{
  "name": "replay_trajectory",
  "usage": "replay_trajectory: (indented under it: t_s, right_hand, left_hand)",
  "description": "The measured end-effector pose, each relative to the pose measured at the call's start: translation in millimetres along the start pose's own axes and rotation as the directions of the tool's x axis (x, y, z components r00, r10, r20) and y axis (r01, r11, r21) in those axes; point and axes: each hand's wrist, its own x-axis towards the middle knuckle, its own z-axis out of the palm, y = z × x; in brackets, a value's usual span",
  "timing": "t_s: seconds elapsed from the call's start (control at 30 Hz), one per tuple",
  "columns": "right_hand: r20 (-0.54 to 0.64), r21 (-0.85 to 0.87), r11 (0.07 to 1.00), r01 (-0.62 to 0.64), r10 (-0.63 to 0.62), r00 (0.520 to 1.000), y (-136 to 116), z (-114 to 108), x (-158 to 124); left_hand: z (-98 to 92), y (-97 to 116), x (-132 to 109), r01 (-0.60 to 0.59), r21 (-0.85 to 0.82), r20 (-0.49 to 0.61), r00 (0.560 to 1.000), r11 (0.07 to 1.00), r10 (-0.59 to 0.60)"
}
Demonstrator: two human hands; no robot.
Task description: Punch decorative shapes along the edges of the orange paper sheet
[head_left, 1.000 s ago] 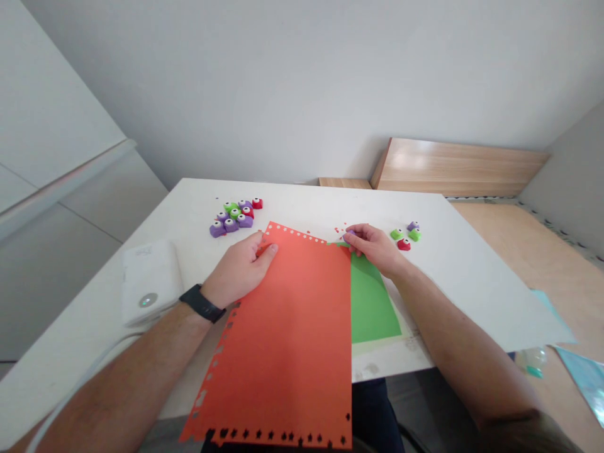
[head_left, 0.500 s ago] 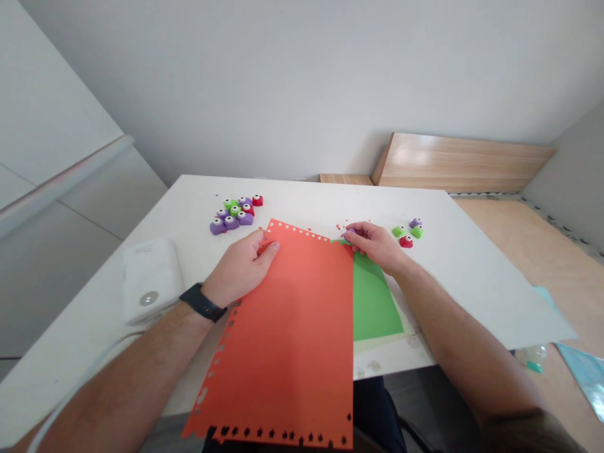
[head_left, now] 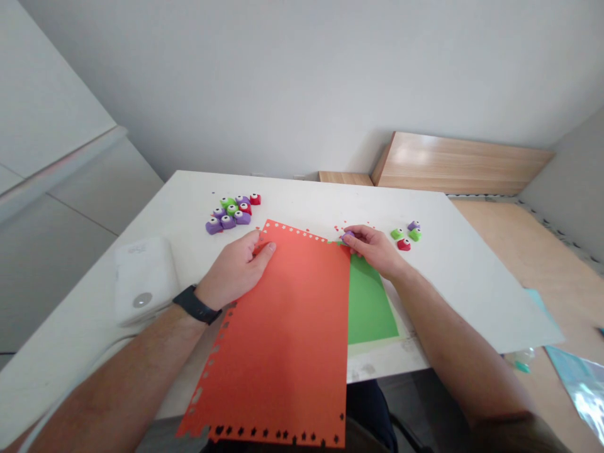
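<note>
The left hand (head_left: 234, 269) grips the top left corner of the orange paper sheet (head_left: 283, 340), thumb lying on top and fingers curled around the edge. The right hand (head_left: 375, 248) is closed in a pinch on a small purple craft punch (head_left: 348, 236), just off the orange paper sheet's top right corner, where a thin edge of green paper shows.

The orange paper sheet lies on the desk (head_left: 472, 296), tilted slightly, with small holes along its top and left edges and a row of star-shaped holes along its bottom edge. A green paper sheet (head_left: 370, 308) lies partly under its right side and sticks out to the right, on top of a pale sheet (head_left: 399, 328). Tiny red paper bits (head_left: 340, 228) are scattered just beyond the orange paper sheet's top edge.

Further beyond that edge, to the left, sits a cluster of purple, green and red craft punches (head_left: 230, 212); a smaller group of craft punches (head_left: 406, 236) sits to the right. A black watch (head_left: 195, 305) circles the left wrist. A white rounded device (head_left: 141, 280) sits left of the orange paper sheet.
</note>
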Motion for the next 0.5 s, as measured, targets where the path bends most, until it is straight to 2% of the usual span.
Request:
replay_trajectory:
  t_s: [0.13,0.5]
  right_hand:
    - [0.005,-0.024,1.0,0.001,-0.001,1.0,0.1,-0.1,0.4]
    - [0.018,-0.049,0.999,0.007,-0.006,1.0,-6.1,-1.7,-1.6]
  left_hand:
    - [-0.7,-0.3,-0.6,-0.056,0.078,-0.021,0.998,0.995,0.058]
    - [-0.5,-0.5,-0.3,-0.069,0.07,-0.02,0.997,0.995,0.071]
